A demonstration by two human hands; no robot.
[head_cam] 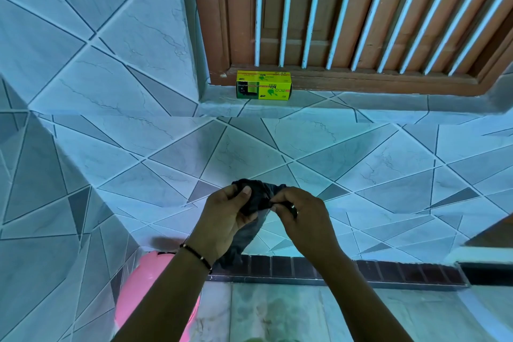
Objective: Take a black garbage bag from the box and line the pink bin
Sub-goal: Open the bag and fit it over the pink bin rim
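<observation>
While both the left hand (222, 219) and right hand (301, 219) pinch the crumpled black garbage bag (259, 197), the yellow box (263, 88) sits far on the window ledge (361, 97). Near left, the left forearm partly hides the pink bin (138, 286).

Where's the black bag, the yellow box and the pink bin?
bag (256, 197): head view, the bunched top between the hands.
box (263, 89): head view, its front face.
bin (144, 283): head view, its pink side left of the arm.

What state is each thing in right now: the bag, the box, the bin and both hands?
Black garbage bag: out of the box, bunched up, not yet opened, held in the air.
Left hand: grips the bag.
Right hand: pinches the bag's edge.
Yellow-green bag box: lies on the window ledge, away from the hands.
Pink bin: below the left arm, mostly hidden; no liner visible.
</observation>
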